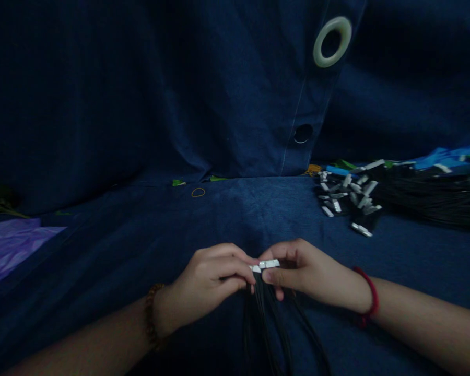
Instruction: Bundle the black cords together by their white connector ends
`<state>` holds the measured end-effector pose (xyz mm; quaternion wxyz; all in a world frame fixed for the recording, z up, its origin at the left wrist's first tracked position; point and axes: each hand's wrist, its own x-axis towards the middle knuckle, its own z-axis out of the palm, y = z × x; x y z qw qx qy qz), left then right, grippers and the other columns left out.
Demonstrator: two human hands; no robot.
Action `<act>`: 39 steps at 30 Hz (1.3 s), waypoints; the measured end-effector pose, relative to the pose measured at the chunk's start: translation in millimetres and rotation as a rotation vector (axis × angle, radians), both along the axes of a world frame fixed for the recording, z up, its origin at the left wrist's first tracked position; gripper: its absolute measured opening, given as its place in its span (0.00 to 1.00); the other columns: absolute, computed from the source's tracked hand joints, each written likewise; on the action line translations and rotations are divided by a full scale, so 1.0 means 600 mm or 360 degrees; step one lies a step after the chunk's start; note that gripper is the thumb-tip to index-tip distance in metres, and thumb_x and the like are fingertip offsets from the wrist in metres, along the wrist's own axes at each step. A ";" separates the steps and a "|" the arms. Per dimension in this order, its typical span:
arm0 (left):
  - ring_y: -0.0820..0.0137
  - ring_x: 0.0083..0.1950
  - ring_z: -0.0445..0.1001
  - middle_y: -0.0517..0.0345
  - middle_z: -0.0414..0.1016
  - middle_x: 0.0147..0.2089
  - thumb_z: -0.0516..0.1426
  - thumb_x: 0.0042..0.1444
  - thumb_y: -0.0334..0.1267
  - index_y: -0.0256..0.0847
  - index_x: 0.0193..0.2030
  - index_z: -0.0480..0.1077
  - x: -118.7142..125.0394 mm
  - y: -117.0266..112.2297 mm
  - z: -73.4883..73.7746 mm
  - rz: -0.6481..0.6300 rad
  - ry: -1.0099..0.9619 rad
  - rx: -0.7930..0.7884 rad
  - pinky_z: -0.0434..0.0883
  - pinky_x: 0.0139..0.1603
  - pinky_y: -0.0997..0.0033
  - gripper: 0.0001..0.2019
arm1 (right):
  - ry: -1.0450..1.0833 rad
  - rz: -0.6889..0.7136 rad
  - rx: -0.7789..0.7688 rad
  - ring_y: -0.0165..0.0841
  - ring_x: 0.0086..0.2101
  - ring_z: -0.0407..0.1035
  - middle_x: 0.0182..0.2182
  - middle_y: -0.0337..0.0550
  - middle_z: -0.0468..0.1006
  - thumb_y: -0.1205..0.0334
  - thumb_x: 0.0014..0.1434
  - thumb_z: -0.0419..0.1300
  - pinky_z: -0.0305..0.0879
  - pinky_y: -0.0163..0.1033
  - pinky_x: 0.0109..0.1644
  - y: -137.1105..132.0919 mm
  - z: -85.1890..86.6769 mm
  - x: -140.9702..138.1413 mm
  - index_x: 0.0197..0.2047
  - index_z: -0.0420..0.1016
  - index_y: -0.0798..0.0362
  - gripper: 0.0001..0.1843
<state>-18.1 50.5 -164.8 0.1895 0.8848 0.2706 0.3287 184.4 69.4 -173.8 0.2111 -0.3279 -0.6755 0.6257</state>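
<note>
Both my hands are close together low in the middle of the head view. My left hand [209,277] closes around the left end of a small white plastic connector [264,265] and the top of a bundle of thin black wires [266,324]. My right hand [293,271] pinches the connector's right part between thumb and fingers. The wires hang down from the connector toward me, and their lower ends are lost in shadow.
A heap of several white connectors on black wires [348,196] lies at the right, beside a dark mass of wire [426,196]. A blue cloth [235,214] covers the surface and back, with a large grommet [332,42]. A rubber band [198,192] and purple plastic [11,250] lie on it.
</note>
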 end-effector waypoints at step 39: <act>0.73 0.45 0.70 0.52 0.71 0.41 0.55 0.50 0.23 0.36 0.39 0.71 -0.011 -0.015 -0.007 -0.0049 0.0038 0.0382 0.69 0.46 0.76 0.11 | 0.0356 -0.0251 -0.0144 0.24 0.24 0.65 0.24 0.40 0.74 0.59 0.53 0.59 0.60 0.30 0.29 -0.023 0.001 -0.015 0.32 0.71 0.59 0.10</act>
